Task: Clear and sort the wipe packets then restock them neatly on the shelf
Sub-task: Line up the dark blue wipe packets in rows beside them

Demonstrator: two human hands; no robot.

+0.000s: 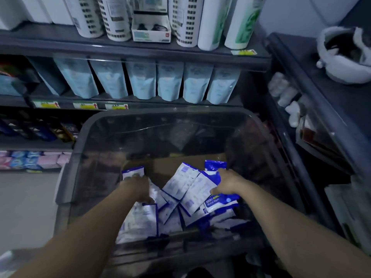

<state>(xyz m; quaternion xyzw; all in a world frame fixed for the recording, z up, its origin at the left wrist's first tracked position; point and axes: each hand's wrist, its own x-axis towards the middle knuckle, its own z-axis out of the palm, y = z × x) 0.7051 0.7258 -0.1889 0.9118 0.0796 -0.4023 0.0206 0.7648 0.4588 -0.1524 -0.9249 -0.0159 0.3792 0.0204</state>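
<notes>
Clearly the wipe packets lie heaped between and under the left hand and right hand; fingers buried, grip untellable.

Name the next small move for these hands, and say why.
Probably gather a few alcohol wipe packets and lift them out. The left hand and right hand are both down on them, and they lie jumbled at all angles in the clear bin; whether either has a grip is unclear.
</notes>
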